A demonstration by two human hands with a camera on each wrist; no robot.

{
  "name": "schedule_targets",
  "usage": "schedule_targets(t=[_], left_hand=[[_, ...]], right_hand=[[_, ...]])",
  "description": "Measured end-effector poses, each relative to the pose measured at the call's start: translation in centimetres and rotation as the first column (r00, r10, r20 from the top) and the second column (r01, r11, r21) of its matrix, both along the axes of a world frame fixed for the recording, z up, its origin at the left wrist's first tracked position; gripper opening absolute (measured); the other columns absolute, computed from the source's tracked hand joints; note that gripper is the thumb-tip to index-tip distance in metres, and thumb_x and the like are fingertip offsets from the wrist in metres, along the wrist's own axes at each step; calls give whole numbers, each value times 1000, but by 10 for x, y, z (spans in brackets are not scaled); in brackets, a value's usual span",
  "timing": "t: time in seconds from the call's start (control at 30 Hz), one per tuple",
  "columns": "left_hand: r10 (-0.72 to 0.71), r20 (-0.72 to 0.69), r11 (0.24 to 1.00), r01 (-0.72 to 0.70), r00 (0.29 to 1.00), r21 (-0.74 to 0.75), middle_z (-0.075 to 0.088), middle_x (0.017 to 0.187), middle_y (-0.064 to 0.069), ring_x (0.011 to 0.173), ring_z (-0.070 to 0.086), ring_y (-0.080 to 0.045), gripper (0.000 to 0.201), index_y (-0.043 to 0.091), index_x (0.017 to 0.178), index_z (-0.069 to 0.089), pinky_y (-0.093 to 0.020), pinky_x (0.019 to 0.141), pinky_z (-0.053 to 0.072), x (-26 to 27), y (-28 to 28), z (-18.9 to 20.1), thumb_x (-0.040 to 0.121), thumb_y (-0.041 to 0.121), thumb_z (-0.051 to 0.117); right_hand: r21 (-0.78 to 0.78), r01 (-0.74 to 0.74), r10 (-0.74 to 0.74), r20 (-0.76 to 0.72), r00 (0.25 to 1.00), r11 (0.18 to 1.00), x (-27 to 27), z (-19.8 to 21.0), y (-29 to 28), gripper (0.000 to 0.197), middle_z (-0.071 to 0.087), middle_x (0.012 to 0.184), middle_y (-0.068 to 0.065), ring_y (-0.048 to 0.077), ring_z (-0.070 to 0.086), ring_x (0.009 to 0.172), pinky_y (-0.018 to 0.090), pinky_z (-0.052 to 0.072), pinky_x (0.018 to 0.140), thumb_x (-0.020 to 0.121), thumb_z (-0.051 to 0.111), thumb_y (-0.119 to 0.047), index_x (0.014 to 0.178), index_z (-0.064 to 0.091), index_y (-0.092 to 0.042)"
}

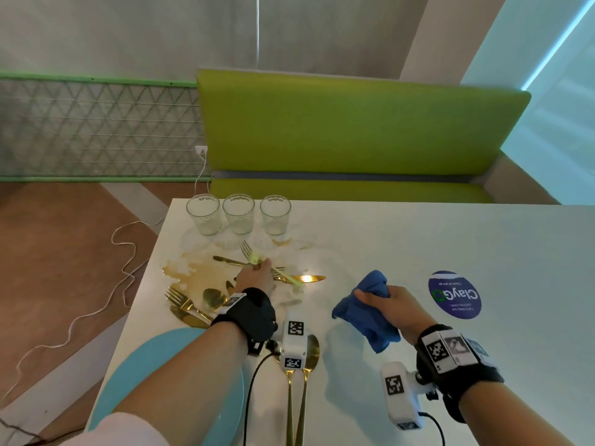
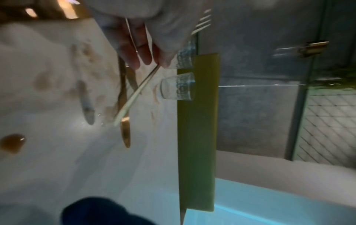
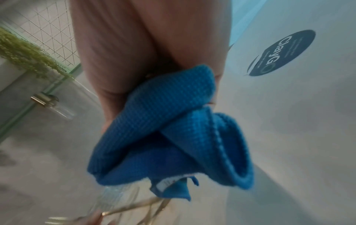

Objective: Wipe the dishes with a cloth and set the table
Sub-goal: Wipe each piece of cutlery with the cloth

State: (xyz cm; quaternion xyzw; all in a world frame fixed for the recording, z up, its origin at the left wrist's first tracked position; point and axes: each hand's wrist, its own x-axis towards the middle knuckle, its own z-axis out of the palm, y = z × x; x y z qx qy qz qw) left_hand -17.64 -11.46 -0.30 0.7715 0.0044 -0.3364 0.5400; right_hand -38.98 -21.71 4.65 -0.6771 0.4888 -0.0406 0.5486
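My left hand [image 1: 261,266] pinches a gold fork [image 1: 247,250] in the cutlery pile at the table's left. In the left wrist view my fingers [image 2: 138,50] hold that fork [image 2: 134,97], and its handle slants over a gold knife [image 2: 125,132]. The knife [image 1: 310,278] lies flat beside a brown spill [image 1: 186,272]. My right hand [image 1: 391,299] grips a bunched blue cloth [image 1: 367,312] above the table's middle. The right wrist view is filled by this cloth [image 3: 169,129]. A light blue plate [image 1: 174,365] sits at the near left edge, partly under my left forearm.
Three empty glasses [image 1: 239,215] stand in a row at the far left edge. Another fork [image 1: 182,300] and spoons [image 1: 214,297] lie by the spill. Two gold spoons [image 1: 310,352] lie near the front. A round blue sticker [image 1: 454,294] marks the white table [image 1: 418,239]. A green bench [image 1: 354,123] stands behind.
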Motion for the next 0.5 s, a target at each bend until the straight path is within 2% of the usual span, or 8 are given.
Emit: schedule_targets(t=[0.03,0.07,0.13,0.2,0.27,0.37,0.43,0.5], left_hand=[[14,44,998,-11,999,-63,65,108,-16,90,63,-30,21,17,81,54,-42,86,54,2,2,5,90,37,53],[17,39,996,-13,999,-91,67,102,-16,88,64,-31,23,18,76,53,-43,90,53,2,0,8,90,37,54],[6,42,985,2,999,-174,67,84,-7,74,60,-21,25,13,75,56,-37,83,53,0,5,23,93,31,54],[-67,127,970,94,990,-222,66,78,3,75,57,-15,24,18,73,57,-36,79,49,-5,10,38,94,28,52],[-134,224,958,184,965,-221,63,79,6,81,54,-13,21,17,78,58,-28,74,44,-8,18,47,95,27,50],[-260,299,930,321,918,-178,58,75,6,75,52,-10,18,15,83,58,-19,67,42,-15,32,57,96,23,49],[-333,356,903,404,873,-146,60,74,3,75,55,-15,22,22,72,57,-29,73,47,-25,35,62,94,18,52],[-426,399,868,491,812,-74,65,77,-6,78,60,-24,23,23,68,56,-38,78,50,-34,38,68,90,16,52]], right_hand=[[7,13,-13,45,999,1000,8,5,3,18,67,80,7,24,62,84,31,48,75,86,63,-29,78,64,-13],[19,37,-38,91,995,999,13,8,3,18,66,79,7,24,61,85,30,48,73,87,62,-28,78,64,-12],[46,72,-79,186,979,996,27,18,7,17,64,80,7,23,60,83,28,46,67,88,60,-24,79,62,-10],[84,108,-127,275,953,991,41,27,10,18,64,84,9,23,59,85,29,47,68,90,57,-24,81,61,-9],[125,127,-162,335,928,984,55,34,13,22,63,94,10,24,58,92,31,47,75,93,52,-28,87,61,-9],[201,145,-213,373,903,969,76,39,21,34,57,110,8,21,53,103,31,44,89,96,43,-36,108,57,-7],[235,155,-236,371,898,960,87,38,29,32,56,103,5,19,51,102,31,41,91,97,39,-39,95,58,-13],[221,128,-200,342,918,967,92,34,37,28,59,89,4,20,54,95,33,45,86,96,41,-36,83,56,-16]])
